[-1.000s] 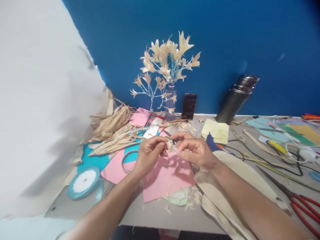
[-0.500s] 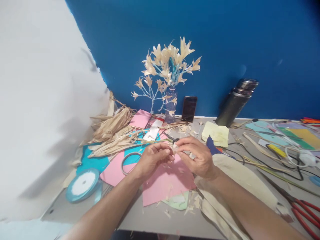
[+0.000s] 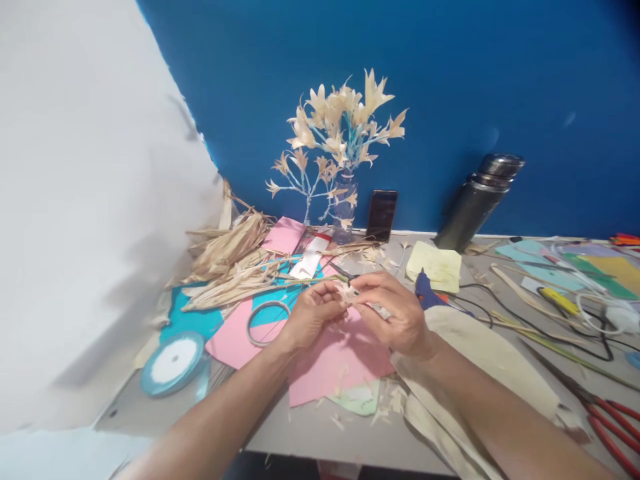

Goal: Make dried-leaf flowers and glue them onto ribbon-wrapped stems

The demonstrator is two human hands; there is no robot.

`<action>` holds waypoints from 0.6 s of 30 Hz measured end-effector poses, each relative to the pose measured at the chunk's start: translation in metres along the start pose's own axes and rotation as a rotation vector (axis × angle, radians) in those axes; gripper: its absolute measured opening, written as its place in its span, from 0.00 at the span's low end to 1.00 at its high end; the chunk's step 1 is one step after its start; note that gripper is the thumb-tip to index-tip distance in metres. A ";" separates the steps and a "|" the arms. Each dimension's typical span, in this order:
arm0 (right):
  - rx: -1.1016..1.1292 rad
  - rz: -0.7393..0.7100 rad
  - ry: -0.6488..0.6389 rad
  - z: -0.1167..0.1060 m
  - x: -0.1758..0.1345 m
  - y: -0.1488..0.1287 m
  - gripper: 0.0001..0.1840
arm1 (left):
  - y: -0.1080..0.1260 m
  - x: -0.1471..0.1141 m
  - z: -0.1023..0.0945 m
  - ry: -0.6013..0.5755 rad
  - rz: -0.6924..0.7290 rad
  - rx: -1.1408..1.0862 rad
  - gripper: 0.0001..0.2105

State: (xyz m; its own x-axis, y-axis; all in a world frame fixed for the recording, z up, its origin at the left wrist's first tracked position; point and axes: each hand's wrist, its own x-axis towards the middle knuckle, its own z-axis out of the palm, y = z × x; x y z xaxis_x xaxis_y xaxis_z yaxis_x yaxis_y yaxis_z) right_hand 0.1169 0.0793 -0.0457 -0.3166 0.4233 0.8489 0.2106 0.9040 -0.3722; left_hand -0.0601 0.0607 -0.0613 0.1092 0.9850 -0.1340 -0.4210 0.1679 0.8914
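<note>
Over the pink paper (image 3: 333, 373), both hands meet at a small cream husk flower (image 3: 347, 292). My left hand (image 3: 313, 313) is closed, pinching it from the left between thumb and fingers. From the right, my right hand (image 3: 395, 312) touches the flower with pinched thumb and fingers; the fingers partly hide what lies between them. A dark pointed tool (image 3: 340, 270) lies just behind the fingertips. Behind the hands, similar flowers (image 3: 345, 120) on blue-wrapped stems stand in a clear bottle (image 3: 345, 230).
Dried corn husks (image 3: 235, 253) pile up at left, near a blue ribbon spool (image 3: 173, 363) and a tape ring (image 3: 250, 325). At right are a blue glue gun (image 3: 426, 290), black cord, red-handled scissors (image 3: 607, 420) and a leaning flask (image 3: 477, 203). A phone (image 3: 382, 215) stands against the wall.
The small flower shows more openly between my fingertips, with its pale petals spread. Both hands stay nearly in place, and the whole view has shifted slightly.
</note>
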 end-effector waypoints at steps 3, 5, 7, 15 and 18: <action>0.014 0.044 0.008 -0.001 0.000 0.000 0.07 | 0.005 0.000 -0.002 0.031 0.035 -0.056 0.17; 0.052 0.094 -0.053 -0.001 -0.001 0.001 0.06 | 0.007 0.001 -0.004 0.030 0.022 -0.091 0.18; 0.079 0.179 -0.153 -0.001 -0.002 0.003 0.07 | 0.008 0.001 -0.006 0.039 -0.001 -0.099 0.18; 0.157 0.519 -0.406 0.000 -0.005 0.009 0.06 | 0.003 0.003 -0.008 0.035 -0.049 -0.040 0.16; 0.148 0.608 -0.430 -0.001 -0.005 0.011 0.05 | 0.002 0.003 -0.008 -0.001 -0.086 -0.017 0.15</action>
State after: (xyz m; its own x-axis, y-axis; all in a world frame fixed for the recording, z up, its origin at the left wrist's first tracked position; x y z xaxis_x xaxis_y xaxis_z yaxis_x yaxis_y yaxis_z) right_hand 0.1220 0.0871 -0.0540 -0.5231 0.8089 0.2683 0.3468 0.4896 -0.8000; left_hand -0.0675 0.0644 -0.0634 0.1465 0.9667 -0.2097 -0.4254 0.2530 0.8689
